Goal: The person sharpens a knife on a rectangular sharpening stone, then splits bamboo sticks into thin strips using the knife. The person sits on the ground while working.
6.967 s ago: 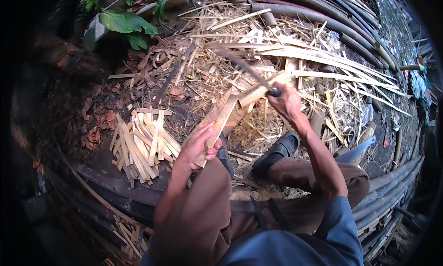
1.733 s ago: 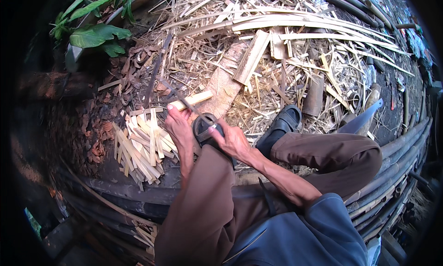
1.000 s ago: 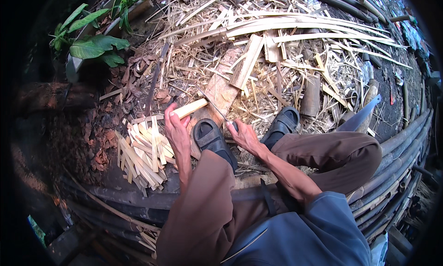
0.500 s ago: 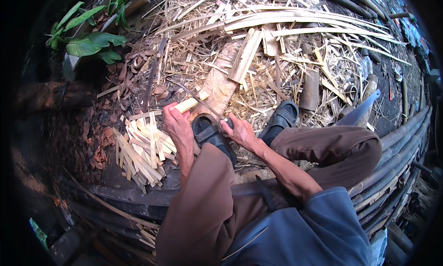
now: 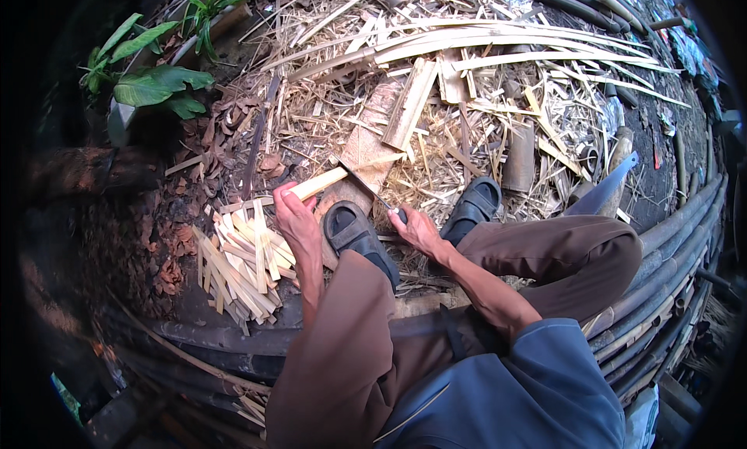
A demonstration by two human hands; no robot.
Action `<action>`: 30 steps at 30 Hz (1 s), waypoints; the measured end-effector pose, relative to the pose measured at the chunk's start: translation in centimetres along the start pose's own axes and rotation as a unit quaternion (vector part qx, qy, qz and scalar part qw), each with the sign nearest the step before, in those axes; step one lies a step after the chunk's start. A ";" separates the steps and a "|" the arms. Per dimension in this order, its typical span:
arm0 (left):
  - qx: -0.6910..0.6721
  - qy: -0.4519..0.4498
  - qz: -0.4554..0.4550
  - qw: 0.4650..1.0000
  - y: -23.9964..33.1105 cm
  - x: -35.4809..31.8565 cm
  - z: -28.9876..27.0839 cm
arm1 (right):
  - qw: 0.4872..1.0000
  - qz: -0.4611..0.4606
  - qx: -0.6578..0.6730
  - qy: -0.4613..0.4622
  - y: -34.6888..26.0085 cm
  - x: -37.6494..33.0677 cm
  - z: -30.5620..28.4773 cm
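Gripping a pale bamboo stick (image 5: 317, 186) in your left hand (image 5: 294, 217), just far of the cut-stick pile (image 5: 241, 262) on the left. Your right hand (image 5: 415, 229) is closed on a knife (image 5: 372, 192), blade angled far-left over the chopping block (image 5: 366, 149), near your sandals.

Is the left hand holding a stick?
Yes, the left hand grips a pale bamboo stick above the pile of sticks.

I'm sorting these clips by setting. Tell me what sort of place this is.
Probably an outdoor bamboo-splitting spot on bare ground. Long split bamboo strips and shavings cover the dirt, a pile of cut bamboo slats lies by the left hand, and leafy plants grow at the edge.
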State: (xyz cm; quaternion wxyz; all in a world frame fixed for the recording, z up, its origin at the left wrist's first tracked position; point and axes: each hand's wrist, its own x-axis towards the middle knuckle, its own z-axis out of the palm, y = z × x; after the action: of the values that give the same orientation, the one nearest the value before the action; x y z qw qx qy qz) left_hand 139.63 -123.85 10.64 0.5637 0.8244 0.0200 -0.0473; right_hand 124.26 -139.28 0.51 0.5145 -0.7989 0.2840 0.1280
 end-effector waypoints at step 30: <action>-0.225 -0.079 -0.050 0.970 -5.0 2.3 -5.0 | 0.977 -0.198 0.025 0.080 -2.8 2.9 -0.5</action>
State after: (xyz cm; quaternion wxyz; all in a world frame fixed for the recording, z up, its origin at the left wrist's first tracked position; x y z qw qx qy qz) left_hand 141.78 -117.45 7.54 0.7316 0.6677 0.0269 -0.1353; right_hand 128.16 -139.82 1.41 0.5251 -0.8337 0.1638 -0.0477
